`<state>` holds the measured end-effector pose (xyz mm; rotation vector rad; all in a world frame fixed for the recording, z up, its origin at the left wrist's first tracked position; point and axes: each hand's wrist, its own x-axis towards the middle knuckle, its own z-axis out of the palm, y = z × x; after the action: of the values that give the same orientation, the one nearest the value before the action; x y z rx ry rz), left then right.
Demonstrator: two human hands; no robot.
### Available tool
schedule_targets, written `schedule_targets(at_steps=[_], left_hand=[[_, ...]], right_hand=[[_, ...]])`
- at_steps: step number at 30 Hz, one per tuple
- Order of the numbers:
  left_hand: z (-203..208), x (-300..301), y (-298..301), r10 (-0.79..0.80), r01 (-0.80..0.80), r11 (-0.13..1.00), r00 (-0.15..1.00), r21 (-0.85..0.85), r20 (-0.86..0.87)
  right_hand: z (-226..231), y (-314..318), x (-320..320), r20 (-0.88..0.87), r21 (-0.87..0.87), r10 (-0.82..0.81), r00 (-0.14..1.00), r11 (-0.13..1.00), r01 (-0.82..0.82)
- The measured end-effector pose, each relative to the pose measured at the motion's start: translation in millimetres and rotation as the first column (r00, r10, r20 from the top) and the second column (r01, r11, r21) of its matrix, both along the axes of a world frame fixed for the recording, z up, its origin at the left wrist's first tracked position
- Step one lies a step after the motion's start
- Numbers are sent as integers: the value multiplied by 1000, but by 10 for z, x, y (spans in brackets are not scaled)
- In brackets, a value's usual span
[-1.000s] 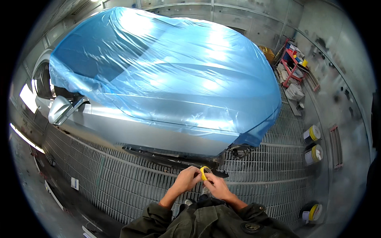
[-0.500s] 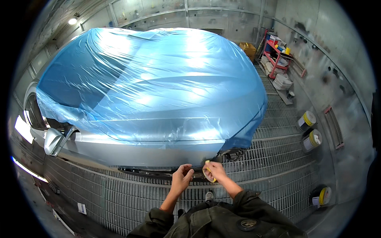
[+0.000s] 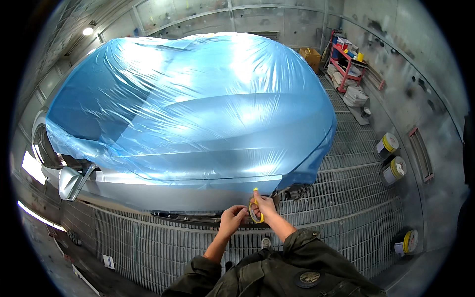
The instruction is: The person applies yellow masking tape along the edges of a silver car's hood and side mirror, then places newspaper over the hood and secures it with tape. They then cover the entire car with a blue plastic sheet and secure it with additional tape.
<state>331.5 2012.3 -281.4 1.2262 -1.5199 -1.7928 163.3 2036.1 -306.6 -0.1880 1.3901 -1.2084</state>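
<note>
My right hand (image 3: 265,205) is closed on a roll of yellow masking tape (image 3: 253,218), held upright by the fender's lower edge. A short yellow tape end sticks up above the fingers. Just left of the roll is my left hand (image 3: 233,219), its thumb and fingers drawn together; whatever may be between them is too small to make out. Both hands are in front of a silver car (image 3: 148,196), close to its wheel opening. Blue plastic film (image 3: 213,119) drapes over most of the car, with the lower side panel bare.
A wing mirror (image 3: 70,182) juts out at left. Grated floor (image 3: 346,218) surrounds the car. Paint buckets (image 3: 394,170) line the right wall. At the far right stand a red cart (image 3: 348,69) with supplies and a cardboard box (image 3: 310,58).
My right hand has lifted slightly and turned the tape roll, so its end now points up. My left hand has moved right, nearer the roll, its fingers drawn closer together.
</note>
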Motion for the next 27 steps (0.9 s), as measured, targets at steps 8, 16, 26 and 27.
schedule_targets(at_steps=[8,16,26,27], left_hand=[[-100,-590,-430,-46,65,968,995,243,-86],[-303,-788,-646,207,-113,868,968,484,-144],[-71,-802,-507,160,-164,948,986,273,35],[-161,-797,-516,171,-169,943,985,286,17]], right_hand=[[-393,52,-22,134,-129,-21,991,991,39],[-353,182,-57,95,-133,52,994,990,-39],[-329,69,-56,231,-27,-2,973,1000,9],[-459,43,-59,396,-57,0,918,998,25]])
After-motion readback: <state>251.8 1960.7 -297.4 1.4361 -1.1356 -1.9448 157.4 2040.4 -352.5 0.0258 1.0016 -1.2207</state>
